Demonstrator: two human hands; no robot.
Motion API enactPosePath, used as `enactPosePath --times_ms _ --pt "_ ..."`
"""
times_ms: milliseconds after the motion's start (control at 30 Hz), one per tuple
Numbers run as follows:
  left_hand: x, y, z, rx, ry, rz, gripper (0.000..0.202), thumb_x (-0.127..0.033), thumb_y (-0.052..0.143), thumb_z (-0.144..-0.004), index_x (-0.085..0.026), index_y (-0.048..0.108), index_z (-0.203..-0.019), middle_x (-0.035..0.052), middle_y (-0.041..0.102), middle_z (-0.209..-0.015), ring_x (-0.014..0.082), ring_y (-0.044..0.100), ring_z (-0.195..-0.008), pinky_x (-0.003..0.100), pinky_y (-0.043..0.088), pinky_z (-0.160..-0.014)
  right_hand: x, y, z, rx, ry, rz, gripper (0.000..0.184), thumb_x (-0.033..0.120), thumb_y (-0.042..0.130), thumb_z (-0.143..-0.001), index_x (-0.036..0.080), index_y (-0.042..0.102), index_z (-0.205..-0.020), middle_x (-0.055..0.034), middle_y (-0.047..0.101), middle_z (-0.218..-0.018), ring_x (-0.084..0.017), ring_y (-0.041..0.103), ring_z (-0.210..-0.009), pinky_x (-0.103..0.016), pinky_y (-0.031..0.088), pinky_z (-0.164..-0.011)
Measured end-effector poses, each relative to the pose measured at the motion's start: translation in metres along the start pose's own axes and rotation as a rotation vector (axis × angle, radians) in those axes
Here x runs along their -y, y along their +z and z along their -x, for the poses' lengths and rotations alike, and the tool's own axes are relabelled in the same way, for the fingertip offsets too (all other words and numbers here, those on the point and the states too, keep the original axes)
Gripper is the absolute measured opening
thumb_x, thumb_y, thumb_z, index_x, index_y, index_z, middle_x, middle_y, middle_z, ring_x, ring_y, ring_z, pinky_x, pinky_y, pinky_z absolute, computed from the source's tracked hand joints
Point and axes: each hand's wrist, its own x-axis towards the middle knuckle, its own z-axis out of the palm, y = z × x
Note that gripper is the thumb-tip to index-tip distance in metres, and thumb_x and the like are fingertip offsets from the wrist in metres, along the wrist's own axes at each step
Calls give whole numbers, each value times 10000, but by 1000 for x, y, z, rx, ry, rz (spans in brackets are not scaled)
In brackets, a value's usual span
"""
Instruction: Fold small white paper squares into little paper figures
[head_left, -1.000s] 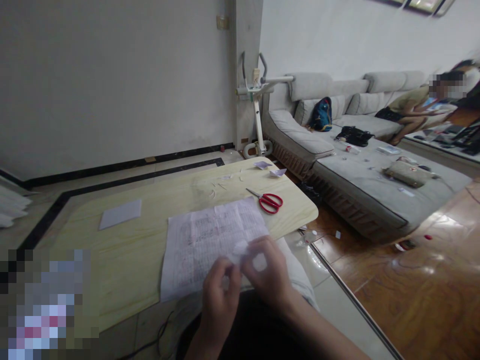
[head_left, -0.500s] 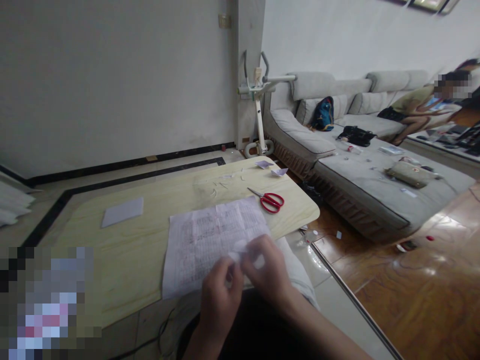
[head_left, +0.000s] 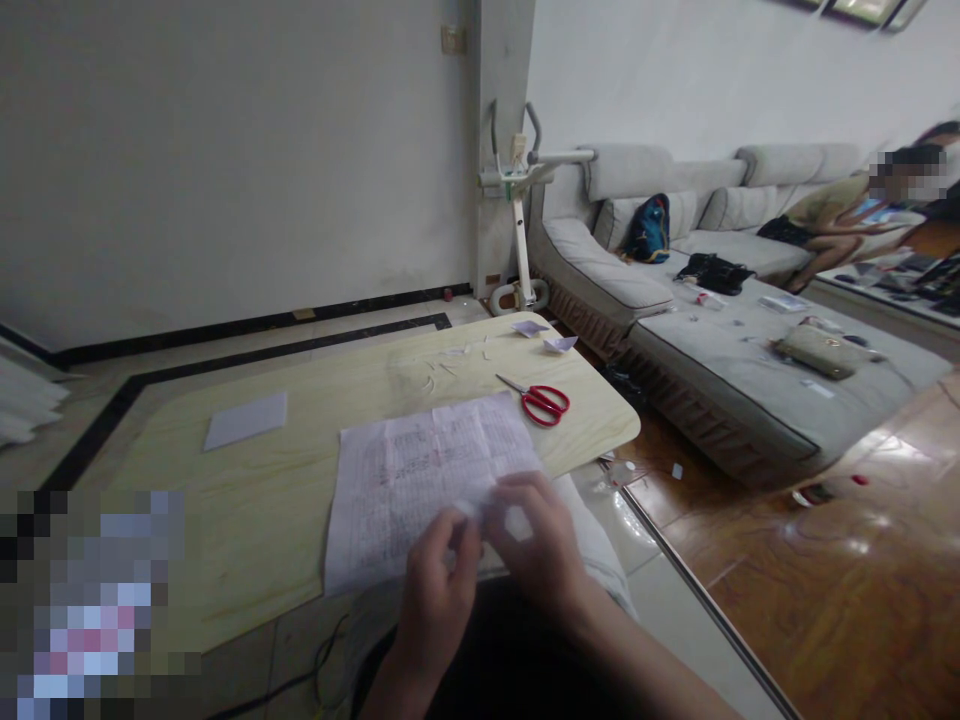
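Note:
My left hand (head_left: 442,570) and my right hand (head_left: 536,540) come together over the near edge of the table, fingers closed in a pinch. Between their fingertips is a small piece of white paper (head_left: 470,506), blurred and largely covered by the fingers. Beneath and beyond them lies a creased printed sheet (head_left: 412,470). A pair of scissors (head_left: 545,405) with red handles rests just past its right corner, blades pointing away to the left. Two small folded papers (head_left: 529,328) sit at the far right corner, and thin paper strips (head_left: 442,368) are scattered left of them.
White paper (head_left: 247,420) lies on the left of the pale wooden table (head_left: 300,500). A grey sofa (head_left: 742,330) holding bags stands to the right, with a seated person (head_left: 817,215) at its far end. Exercise equipment (head_left: 519,230) stands behind the table. A cable (head_left: 322,660) runs below.
My fingers have shifted slightly around the small piece of paper, and less of it shows now. The things on the table have stayed put.

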Motion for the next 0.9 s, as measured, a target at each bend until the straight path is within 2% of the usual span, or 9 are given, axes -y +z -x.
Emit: enactPosePath --times_ms 267,400,567,700,800,900 --pt "-13 -3 1 -3 -26 184 250 -317 468 -955 -218 553 -742 -23 560 -662 152 548 -635 230 461 -595 5 -4 -3 -31 -5 -35 250 39 650 -791 222 616 -959 -52 641 -889 -183 657 -750 -291 559 -640" --pt "-12 -5 0 35 -28 193 253 -307 473 -940 -209 568 -727 -11 589 -653 159 581 -633 237 480 -591 7 -5 -1 -52 -2 -37 269 40 660 -795 229 623 -983 -59 640 -919 -193 659 -785 -308 562 -664" --pt "-12 1 1 -84 -119 225 182 -364 580 -871 -205 593 -783 -14 608 -659 180 627 -662 266 523 -621 10 -5 0 -36 21 -93 251 63 674 -807 230 639 -992 -54 641 -906 -190 656 -772 -312 564 -666" --pt "-14 4 0 -165 -181 248 209 -400 643 -822 -197 600 -797 0 641 -682 183 649 -670 266 534 -610 11 -4 2 -56 5 -95 255 64 677 -811 226 654 -1007 -62 644 -923 -196 665 -797 -313 570 -680" --pt "-15 5 -2 -245 -242 357 249 -366 704 -762 -202 587 -907 -8 678 -716 174 668 -662 260 538 -597 11 -4 4 -71 -12 -88 264 62 679 -817 231 667 -1020 -64 642 -933 -195 669 -801 -311 574 -675" --pt "-17 2 -4 -244 -283 424 246 -307 695 -748 -192 598 -943 -37 669 -631 153 642 -572 251 533 -562 12 -5 4 -58 -11 -111 254 76 677 -835 238 678 -1030 -64 647 -944 -195 672 -806 -314 575 -678"
